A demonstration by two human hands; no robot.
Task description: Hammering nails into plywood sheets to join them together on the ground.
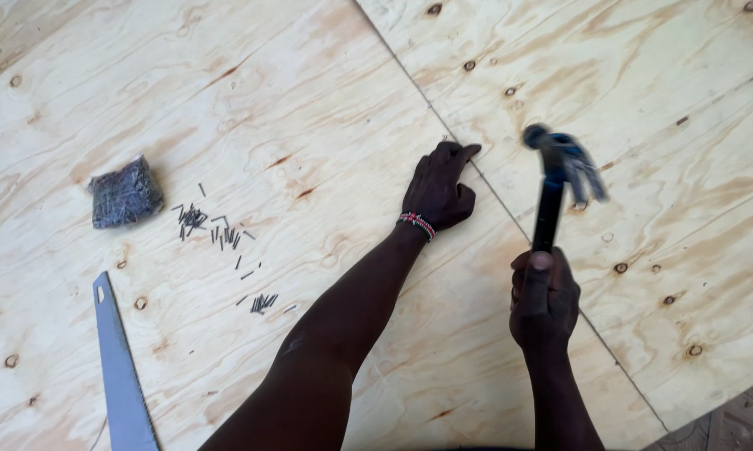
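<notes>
My left hand (440, 189) rests on a plywood sheet (310, 108), fingers pinched at a small nail (445, 139) close to the seam between two sheets. A beaded band circles that wrist. My right hand (544, 299) grips the black handle of a claw hammer (560, 171). The hammer's head is raised above the wood and blurred, to the right of my left hand.
Loose nails (222, 238) lie scattered on the left sheet beside a dark bag of nails (124, 192). A handsaw blade (119, 367) lies at the lower left. A second plywood sheet (644, 83) fills the right side; patterned floor shows at the bottom right corner.
</notes>
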